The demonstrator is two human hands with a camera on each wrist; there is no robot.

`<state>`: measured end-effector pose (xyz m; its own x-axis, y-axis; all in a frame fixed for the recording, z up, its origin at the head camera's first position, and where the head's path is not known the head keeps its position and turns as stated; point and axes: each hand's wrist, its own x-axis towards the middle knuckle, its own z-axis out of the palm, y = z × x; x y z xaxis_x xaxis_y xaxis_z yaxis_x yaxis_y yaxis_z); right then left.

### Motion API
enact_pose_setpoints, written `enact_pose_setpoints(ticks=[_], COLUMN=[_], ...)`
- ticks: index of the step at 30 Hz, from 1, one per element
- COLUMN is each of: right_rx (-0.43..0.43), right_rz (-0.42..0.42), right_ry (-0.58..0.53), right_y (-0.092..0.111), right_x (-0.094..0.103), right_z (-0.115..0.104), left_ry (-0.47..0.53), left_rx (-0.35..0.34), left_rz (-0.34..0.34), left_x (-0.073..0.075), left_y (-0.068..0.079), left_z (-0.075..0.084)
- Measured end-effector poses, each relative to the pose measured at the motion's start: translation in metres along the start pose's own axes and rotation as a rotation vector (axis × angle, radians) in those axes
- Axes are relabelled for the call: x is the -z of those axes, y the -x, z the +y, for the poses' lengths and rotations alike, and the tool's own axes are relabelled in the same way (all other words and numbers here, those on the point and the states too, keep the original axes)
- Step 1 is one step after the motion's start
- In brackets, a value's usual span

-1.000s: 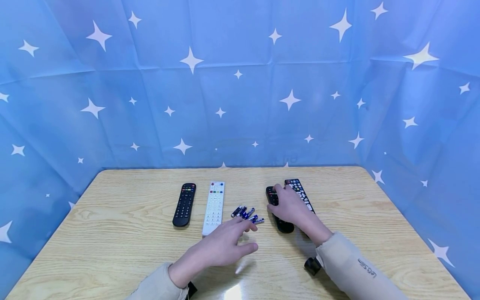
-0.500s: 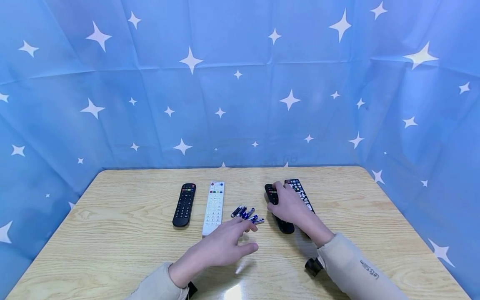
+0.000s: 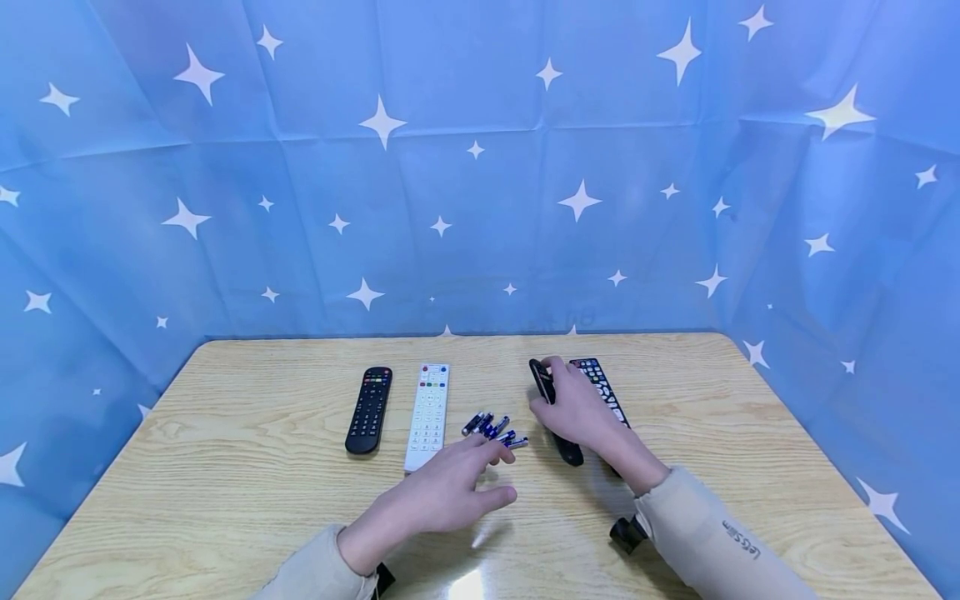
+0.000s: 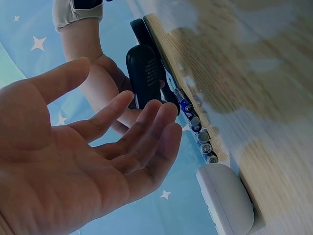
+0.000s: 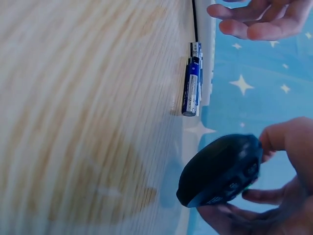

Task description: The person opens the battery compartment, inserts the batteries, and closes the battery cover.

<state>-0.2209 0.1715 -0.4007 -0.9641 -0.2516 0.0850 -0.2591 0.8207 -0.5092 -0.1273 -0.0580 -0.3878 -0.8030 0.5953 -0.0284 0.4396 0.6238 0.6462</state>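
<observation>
My right hand [image 3: 577, 408] grips a black remote control [image 3: 567, 451] between thumb and fingers, right of the table's middle. The remote is rolled onto its side, so its underside [image 4: 143, 73] faces the left wrist camera and its buttons face away. My left hand [image 3: 453, 492] hovers palm down with fingers spread and relaxed, holding nothing. Just beyond its fingertips lies a small pile of blue-and-silver batteries [image 3: 491, 425]. A white remote control [image 3: 427, 417] lies left of the pile, its lower end close by the left hand. Partly hidden behind the right hand lies a black remote with pale buttons [image 3: 600, 383].
Another black remote control [image 3: 369, 410] lies left of the white one. All of this is on a wood-grain table [image 3: 225, 467]. A blue curtain with white stars [image 3: 465, 183] surrounds the back and sides of the table.
The black remote in my right hand has rolled from buttons-up onto its side, and its far end has shifted slightly away. My left hand has stayed in place.
</observation>
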Motion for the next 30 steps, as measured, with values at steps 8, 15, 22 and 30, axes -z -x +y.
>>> enact_pose_setpoints(ticks=[8, 15, 22, 30], right_rx=[0.029, 0.053, 0.085, 0.115], right_rz=[0.047, 0.099, 0.137, 0.173], right_ry=[-0.072, -0.126, -0.145, -0.166], right_y=[-0.0005, -0.0012, -0.0005, -0.0005], right_x=[-0.0010, -0.0009, -0.0013, -0.0009], right_z=[0.0000, -0.0021, -0.0021, -0.0014], left_ry=[0.002, -0.003, -0.013, -0.016], left_rx=[0.001, -0.005, -0.013, -0.011], left_rz=[-0.005, -0.002, 0.000, 0.002], left_x=[0.0002, -0.0002, -0.0011, -0.0009], left_y=[0.0005, 0.0005, -0.0001, 0.0001], left_z=[-0.0007, -0.0014, -0.0018, -0.0012])
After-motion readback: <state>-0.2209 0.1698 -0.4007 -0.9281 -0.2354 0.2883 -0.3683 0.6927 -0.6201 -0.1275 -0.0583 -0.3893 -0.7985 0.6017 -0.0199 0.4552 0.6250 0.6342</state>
